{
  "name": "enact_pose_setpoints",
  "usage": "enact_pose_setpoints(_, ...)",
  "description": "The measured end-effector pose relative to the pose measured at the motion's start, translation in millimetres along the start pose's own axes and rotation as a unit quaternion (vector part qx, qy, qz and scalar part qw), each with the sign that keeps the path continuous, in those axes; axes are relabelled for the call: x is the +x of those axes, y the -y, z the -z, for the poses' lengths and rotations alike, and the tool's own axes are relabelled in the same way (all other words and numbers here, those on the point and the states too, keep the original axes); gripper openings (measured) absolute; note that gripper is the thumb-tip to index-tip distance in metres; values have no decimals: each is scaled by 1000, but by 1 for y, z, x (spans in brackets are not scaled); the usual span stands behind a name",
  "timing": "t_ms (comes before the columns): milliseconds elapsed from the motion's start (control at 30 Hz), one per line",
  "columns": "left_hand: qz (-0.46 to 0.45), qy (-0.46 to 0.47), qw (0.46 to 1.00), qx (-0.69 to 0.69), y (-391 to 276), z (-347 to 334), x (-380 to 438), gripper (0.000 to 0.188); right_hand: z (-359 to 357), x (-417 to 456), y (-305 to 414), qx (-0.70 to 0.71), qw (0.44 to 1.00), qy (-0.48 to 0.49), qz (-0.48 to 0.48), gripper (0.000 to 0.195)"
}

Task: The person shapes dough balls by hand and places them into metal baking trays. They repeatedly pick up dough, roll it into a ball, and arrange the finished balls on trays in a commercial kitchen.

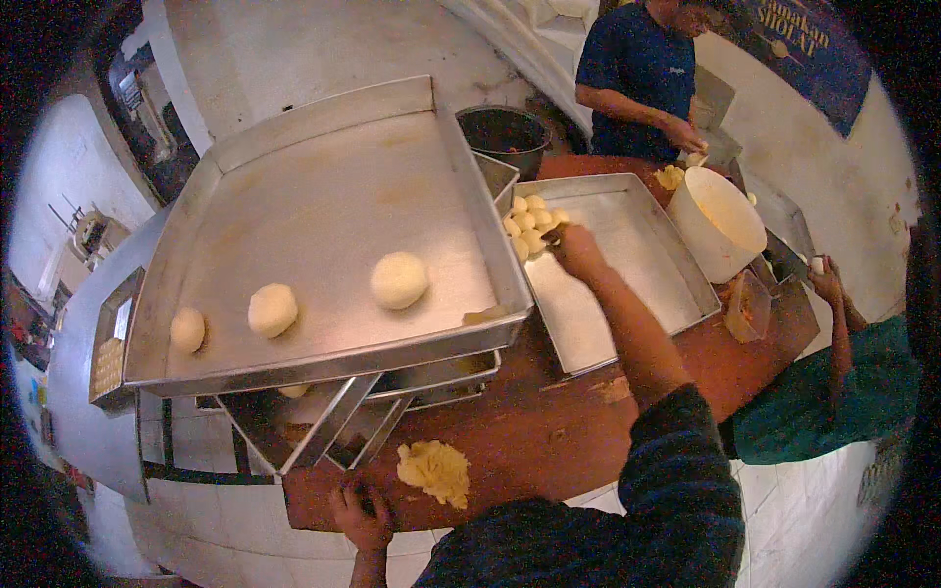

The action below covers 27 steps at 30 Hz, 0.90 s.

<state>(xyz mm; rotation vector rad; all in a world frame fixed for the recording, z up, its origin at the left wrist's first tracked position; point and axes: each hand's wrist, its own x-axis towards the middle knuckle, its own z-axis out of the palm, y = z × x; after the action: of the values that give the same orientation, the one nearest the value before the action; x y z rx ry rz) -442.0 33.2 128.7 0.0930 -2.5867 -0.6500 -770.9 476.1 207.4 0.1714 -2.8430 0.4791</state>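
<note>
My right hand (579, 252) reaches into a shallow metal tray (639, 272) and is at the edge of a cluster of small pale dough balls (523, 220). Its fingertips are partly hidden, so I cannot tell if they grip a ball. Low on the left, my left hand (362, 514) rests at the near edge of the reddish-brown table (529, 456), thumb and fingers apart. Beside it lies a ragged yellowish mass of dough or filling (435, 472). A larger metal tray (316, 198), raised on stacked trays, bears three bigger dough balls (399, 281).
Beyond the right tray stand a white tub (717, 224) and a clear container (748, 307) with orange bits. A dark bucket (503, 134) is at the back. One person (636, 81) handles dough across the table; another person (831, 397) holds a pale piece at right.
</note>
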Motion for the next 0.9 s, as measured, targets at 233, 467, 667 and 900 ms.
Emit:
enact_pose_setpoints(233,-14,-11,999,29,6,-2,-4,26,-91,15,0,5,998,-33,44,35)
enact_pose_setpoints(467,9,15,1000,3,-8,7,4,32,11,7,30,127,973,-193,5,21)
enact_pose_setpoints(667,8,-5,1000,21,14,-7,-8,37,145,-97,112,156,955,-194,159,23)
enact_pose_setpoints(900,25,104,964,-242,-121,43,-3,32,114,-227,183,392,880,237,124,28)
